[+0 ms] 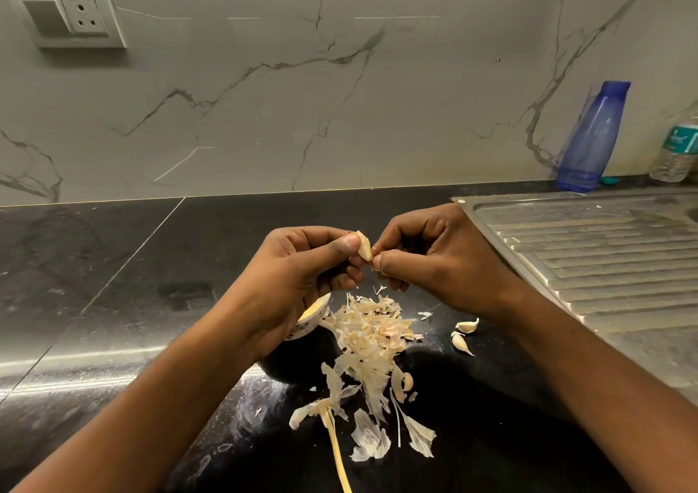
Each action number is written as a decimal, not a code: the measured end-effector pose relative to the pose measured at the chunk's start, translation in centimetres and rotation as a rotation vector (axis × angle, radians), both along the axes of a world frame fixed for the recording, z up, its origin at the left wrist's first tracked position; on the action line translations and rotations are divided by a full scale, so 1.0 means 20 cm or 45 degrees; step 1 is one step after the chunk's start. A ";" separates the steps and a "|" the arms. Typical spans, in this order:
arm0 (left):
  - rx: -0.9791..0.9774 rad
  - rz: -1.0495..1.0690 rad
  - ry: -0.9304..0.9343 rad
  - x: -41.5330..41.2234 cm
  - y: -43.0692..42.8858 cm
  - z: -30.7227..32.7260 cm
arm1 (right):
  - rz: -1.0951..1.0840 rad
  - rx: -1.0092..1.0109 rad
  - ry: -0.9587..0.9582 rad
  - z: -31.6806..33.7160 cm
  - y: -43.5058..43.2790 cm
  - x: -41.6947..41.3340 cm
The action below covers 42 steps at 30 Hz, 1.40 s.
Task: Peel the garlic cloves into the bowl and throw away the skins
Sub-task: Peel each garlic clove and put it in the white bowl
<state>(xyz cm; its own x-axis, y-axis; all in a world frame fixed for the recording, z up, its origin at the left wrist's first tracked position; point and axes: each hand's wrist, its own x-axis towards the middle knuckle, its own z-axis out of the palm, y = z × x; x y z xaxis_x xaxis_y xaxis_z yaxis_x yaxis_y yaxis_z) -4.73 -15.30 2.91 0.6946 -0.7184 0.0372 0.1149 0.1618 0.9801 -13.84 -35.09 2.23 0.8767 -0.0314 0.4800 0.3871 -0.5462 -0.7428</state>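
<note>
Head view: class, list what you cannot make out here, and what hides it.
- Bowl: head view; left hand covers most of it, contents unseen.
- Garlic clove: head view; left hand and right hand cover much of its skin.
- Clear bottle: head view; cut off by right edge.

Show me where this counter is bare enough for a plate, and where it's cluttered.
Bare: the black counter left of the bowl, up to the wall, and the sink's draining board. Crowded: the skins pile right of the bowl, two cloves right of that; bottles stand back right.
</note>
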 end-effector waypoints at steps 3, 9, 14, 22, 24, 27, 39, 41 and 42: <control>-0.042 -0.067 0.140 0.00 0.01 0.00 | 0.021 0.065 0.007 0.00 0.00 0.00; -0.076 -0.128 0.150 -0.02 0.01 0.01 | -0.066 0.105 0.032 0.00 -0.07 0.01; -0.011 -0.106 0.035 -0.01 0.01 0.01 | 0.062 0.063 0.229 0.04 -0.11 -0.02; 0.064 0.005 0.035 -0.02 -0.01 0.00 | 0.218 0.005 0.627 0.08 -0.15 -0.05; 0.064 0.010 0.064 -0.02 -0.01 0.00 | 0.190 0.003 0.626 0.08 -0.14 -0.05; 0.060 0.029 0.080 -0.02 -0.01 -0.01 | 0.137 -0.082 0.472 0.07 -0.12 -0.04; 0.157 0.175 -0.307 -0.03 -0.03 -0.06 | 0.103 0.101 0.391 0.03 -0.07 -0.01; 0.136 0.184 -0.300 -0.03 -0.02 -0.05 | 0.091 0.106 0.382 0.02 -0.07 0.00; 0.121 0.181 -0.280 -0.03 -0.02 -0.05 | 0.090 0.107 0.372 0.02 -0.06 0.00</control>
<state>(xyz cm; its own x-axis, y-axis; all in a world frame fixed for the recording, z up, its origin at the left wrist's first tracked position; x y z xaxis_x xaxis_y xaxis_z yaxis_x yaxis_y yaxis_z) -5.28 -15.65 1.90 0.7711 -0.6221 0.1356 -0.1196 0.0676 0.9905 -13.85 -36.38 2.66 0.9786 0.0056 0.2056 0.1854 -0.4576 -0.8696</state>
